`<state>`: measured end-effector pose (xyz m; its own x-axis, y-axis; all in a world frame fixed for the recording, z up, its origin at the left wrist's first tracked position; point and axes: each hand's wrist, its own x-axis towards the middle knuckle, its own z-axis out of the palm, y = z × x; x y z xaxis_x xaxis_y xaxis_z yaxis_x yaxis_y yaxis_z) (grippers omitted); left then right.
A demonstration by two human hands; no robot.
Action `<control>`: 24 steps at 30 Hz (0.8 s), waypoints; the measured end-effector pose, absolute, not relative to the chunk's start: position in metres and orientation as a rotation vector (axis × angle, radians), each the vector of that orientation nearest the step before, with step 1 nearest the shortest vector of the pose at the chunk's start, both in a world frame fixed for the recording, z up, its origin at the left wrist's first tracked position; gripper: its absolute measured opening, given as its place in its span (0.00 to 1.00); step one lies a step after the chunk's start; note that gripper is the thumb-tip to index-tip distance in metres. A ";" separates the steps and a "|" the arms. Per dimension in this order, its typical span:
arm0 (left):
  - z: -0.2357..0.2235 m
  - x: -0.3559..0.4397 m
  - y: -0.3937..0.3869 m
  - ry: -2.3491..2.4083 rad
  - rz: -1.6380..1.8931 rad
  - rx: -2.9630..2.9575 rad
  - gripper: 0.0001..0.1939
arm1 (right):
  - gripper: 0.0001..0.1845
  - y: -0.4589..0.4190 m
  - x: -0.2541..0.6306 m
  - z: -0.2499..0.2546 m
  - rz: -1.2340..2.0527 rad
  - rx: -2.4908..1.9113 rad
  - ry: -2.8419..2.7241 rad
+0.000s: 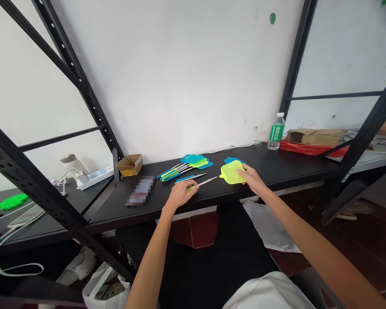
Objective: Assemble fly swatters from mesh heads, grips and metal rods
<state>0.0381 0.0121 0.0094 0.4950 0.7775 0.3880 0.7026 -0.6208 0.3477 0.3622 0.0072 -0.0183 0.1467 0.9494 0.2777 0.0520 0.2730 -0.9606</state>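
My left hand [179, 195] is closed round the green grip of a metal swatter handle [203, 183] lying on the black table [276, 165]. My right hand [252, 178] rests its fingers on a yellow-green swatter head [230, 172], which lies over a blue head [231, 160]. A second loose handle with a blue grip [190, 177] lies just behind the left hand. Further back sits a pile of assembled blue and green swatters [186, 165].
A small cardboard box [130, 164] stands at the table's back left, a blurred flat object [141, 190] near it. A green-labelled water bottle [276, 131], a red tray with brown cardboard [312, 139] lie at right. Black rack posts [363, 137] flank the table. A power strip [94, 175] sits left.
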 end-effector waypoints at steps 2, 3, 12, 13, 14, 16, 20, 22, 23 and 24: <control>0.009 0.038 0.012 1.293 0.786 2.593 0.19 | 0.23 0.008 0.362 -0.019 0.881 -1.094 -1.242; 0.009 0.038 0.012 1.295 0.790 2.592 0.19 | 0.23 0.009 0.363 -0.020 0.882 -1.092 -1.243; 0.008 0.037 0.012 1.278 0.791 2.573 0.20 | 0.22 0.008 0.361 -0.019 0.849 -1.111 -1.267; 0.009 0.037 0.012 1.281 0.784 2.573 0.20 | 0.22 0.007 0.360 -0.019 0.846 -1.116 -1.272; 0.009 0.037 0.012 1.283 0.777 2.574 0.20 | 0.21 0.006 0.360 -0.018 0.843 -1.121 -1.273; 0.009 0.037 0.012 1.287 0.768 2.577 0.20 | 0.21 0.005 0.358 -0.016 0.842 -1.125 -1.274; 0.009 0.037 0.012 1.289 0.754 2.582 0.20 | 0.22 0.005 0.359 -0.017 0.840 -1.126 -1.283; 0.009 0.037 0.012 1.290 0.743 2.582 0.20 | 0.22 0.007 0.360 -0.018 0.835 -1.137 -1.291; 0.009 0.037 0.013 1.290 0.739 2.581 0.20 | 0.22 0.007 0.361 -0.019 0.833 -1.144 -1.295; 0.008 0.037 0.013 1.289 0.735 2.582 0.19 | 0.22 0.008 0.362 -0.020 0.832 -1.150 -1.299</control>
<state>0.0368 0.0128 0.0085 0.5064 0.7859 0.3548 0.7055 -0.6142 0.3536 0.3619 0.0081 -0.0197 0.1345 0.9489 0.2856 0.1374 0.2676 -0.9537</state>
